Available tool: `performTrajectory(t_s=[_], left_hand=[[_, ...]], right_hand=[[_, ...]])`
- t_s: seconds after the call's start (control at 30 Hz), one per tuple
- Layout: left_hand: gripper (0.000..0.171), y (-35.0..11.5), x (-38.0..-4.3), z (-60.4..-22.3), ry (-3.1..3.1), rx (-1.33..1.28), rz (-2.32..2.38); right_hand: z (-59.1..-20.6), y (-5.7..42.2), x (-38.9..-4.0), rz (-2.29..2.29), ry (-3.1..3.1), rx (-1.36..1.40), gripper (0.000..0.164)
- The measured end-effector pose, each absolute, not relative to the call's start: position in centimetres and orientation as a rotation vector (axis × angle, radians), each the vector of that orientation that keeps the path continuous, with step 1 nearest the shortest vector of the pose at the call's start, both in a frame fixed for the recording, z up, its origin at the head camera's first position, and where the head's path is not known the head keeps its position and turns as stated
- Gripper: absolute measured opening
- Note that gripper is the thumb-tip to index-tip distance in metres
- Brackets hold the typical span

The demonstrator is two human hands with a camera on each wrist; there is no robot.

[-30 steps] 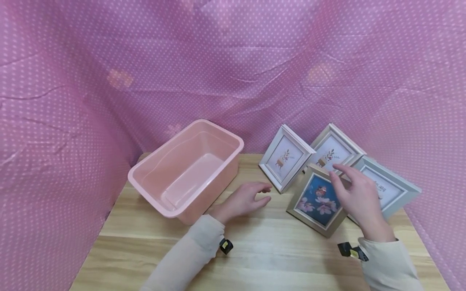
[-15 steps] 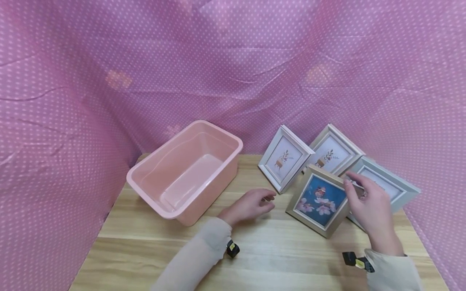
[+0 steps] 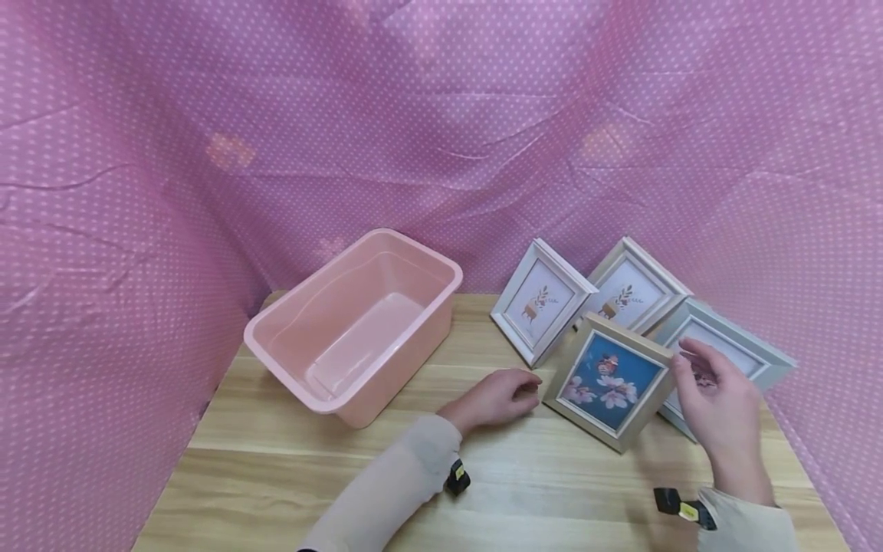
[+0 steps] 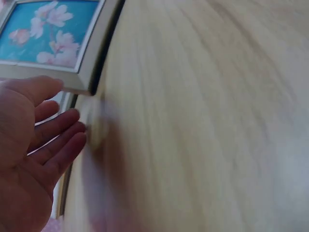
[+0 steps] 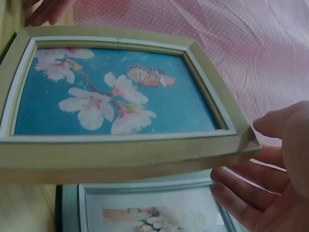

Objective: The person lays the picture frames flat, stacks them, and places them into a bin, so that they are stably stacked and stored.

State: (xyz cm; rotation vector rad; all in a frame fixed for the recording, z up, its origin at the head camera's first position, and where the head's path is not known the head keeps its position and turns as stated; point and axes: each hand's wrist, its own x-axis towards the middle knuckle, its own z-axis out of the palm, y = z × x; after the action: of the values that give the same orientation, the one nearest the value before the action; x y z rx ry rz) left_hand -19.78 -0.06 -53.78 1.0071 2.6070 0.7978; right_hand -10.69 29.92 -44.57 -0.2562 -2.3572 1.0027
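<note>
A gold photo frame (image 3: 614, 383) with a butterfly and pink blossoms on blue stands tilted back on the table. My right hand (image 3: 727, 410) is at its right corner; in the right wrist view the thumb (image 5: 277, 121) lies beside the corner, with the fingers (image 5: 241, 191) partly behind and below the edge. No firm grip shows. Near the frame's lower left corner is my left hand (image 3: 493, 399), its fingers loosely bent and holding nothing. In the left wrist view the left thumb (image 4: 41, 89) overlaps the frame's edge; contact cannot be told.
Behind stand a white photo frame (image 3: 541, 299), a beige-edged one (image 3: 662, 268) and a pale blue-green one (image 3: 769, 360), which my right hand partly covers. A pink plastic tub (image 3: 414, 360) stands at left on the wooden table (image 3: 524, 498). Pink dotted cloth (image 3: 441, 138) surrounds it.
My right hand has moved right and down from in front of the gold frame to its right corner. My left hand has come right, closer to its lower left corner. The frames have stayed put.
</note>
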Motion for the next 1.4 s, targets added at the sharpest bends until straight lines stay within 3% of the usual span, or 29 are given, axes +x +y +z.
performTrajectory(t_s=[0.43, 1.07, 1.4], left_hand=[[0.049, 2.1, -20.3, -54.4, 2.565, 0.979, 0.856], [0.038, 3.1, -20.7, -55.1, 2.534, 0.921, 0.910], [0.034, 2.4, -20.4, -55.2, 2.471, 1.032, 0.974]], right_hand=[[-45.8, 30.3, -10.3, 1.157, -2.342, -0.333, 0.035], [-46.6, 30.4, -10.3, 1.173, -2.214, -0.178, 0.030], [-46.4, 30.6, -10.0, 1.188, -2.163, -0.135, 0.031]])
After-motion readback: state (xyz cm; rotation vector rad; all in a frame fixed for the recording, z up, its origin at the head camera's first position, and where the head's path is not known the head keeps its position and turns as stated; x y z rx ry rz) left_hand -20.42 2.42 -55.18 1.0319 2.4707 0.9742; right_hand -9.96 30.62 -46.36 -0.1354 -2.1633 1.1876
